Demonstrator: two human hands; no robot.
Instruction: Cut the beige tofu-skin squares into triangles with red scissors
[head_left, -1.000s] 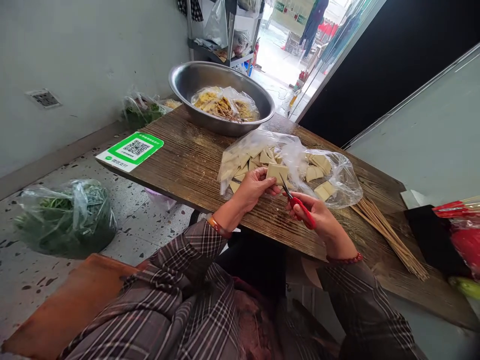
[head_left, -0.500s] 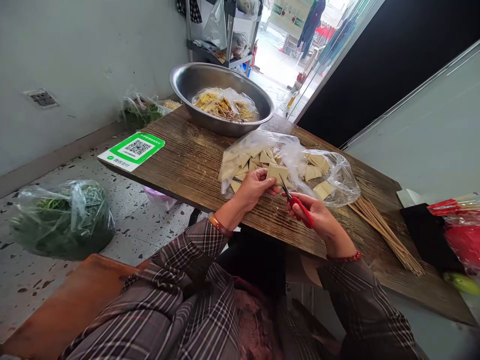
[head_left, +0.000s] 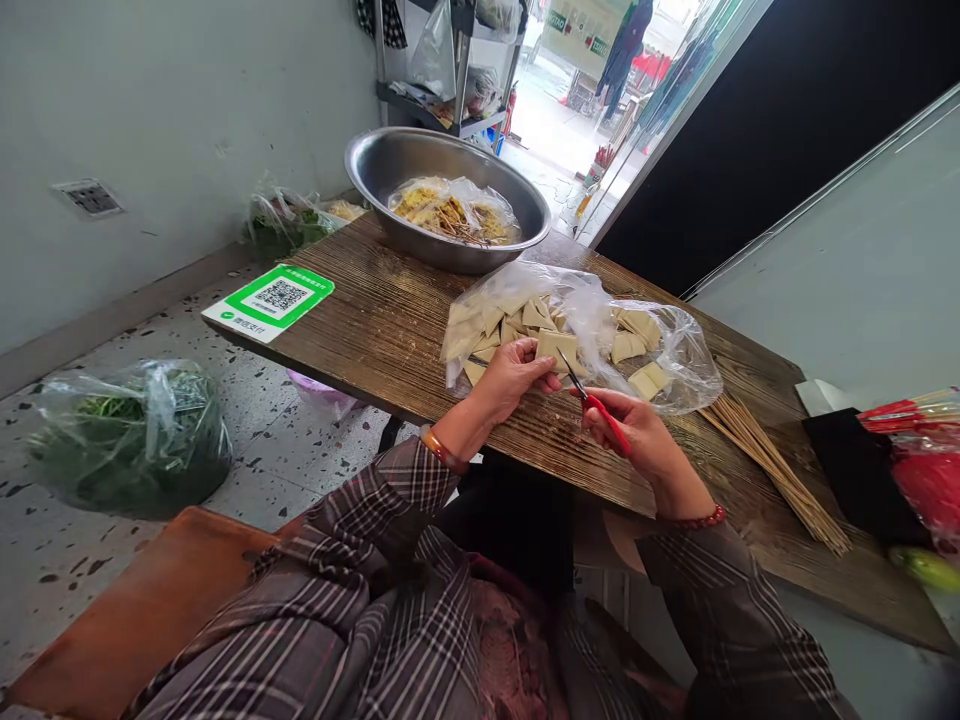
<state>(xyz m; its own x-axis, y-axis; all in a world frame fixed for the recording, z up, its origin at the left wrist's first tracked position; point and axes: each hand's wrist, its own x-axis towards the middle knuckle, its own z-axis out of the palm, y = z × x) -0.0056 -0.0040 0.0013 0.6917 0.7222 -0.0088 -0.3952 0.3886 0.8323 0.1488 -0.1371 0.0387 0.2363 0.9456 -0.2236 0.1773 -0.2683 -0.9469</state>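
My left hand (head_left: 520, 372) pinches a flat beige tofu sheet piece (head_left: 556, 347) over the near edge of a clear plastic bag. Red-handled scissors (head_left: 609, 425) are in my right hand (head_left: 626, 430), their dark blades pointing up and left at the lower right of that piece. Whether the blades touch it is too small to tell. Behind my hands, more beige pieces (head_left: 537, 312) lie heaped in the plastic bag (head_left: 585, 300), with others at its right side.
A steel basin (head_left: 367, 165) with bagged yellow food stands at the back of the wooden table (head_left: 360, 330). Bamboo skewers (head_left: 780, 475) lie on the right, a green QR card (head_left: 277, 297) on the left. A bag of greens (head_left: 135, 435) sits on the floor.
The whole view has shifted slightly. My hands, the beige piece and the scissors keep nearly the same positions, with the scissor blades looking closer together.
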